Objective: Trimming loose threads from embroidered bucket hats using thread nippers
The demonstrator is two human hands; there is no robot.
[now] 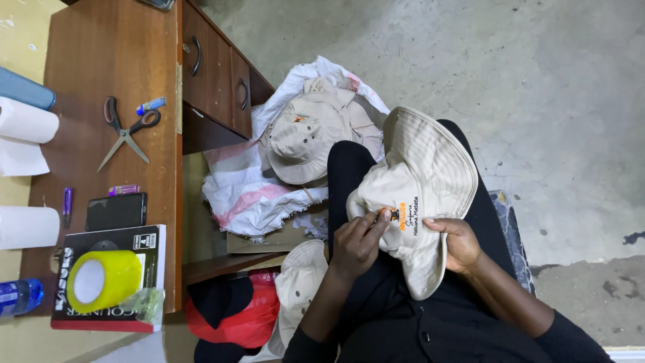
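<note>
Two hands are working a beige bucket hat [430, 175] lying on the person's lap, brim up toward the floor. Left hand [357, 242] is pinching w/ fingers together at the small orange patch [402, 216] on the crown; right hand [458, 243] is gripping the hat's lower edge, thumb pressing on the fabric. More beige hats [310, 131] are sitting on a white sack [248, 195] nearby. Wooden desk [101, 60] is holding scissors [125, 132], a phone [115, 211] & yellow tape roll [104, 280].
</note>
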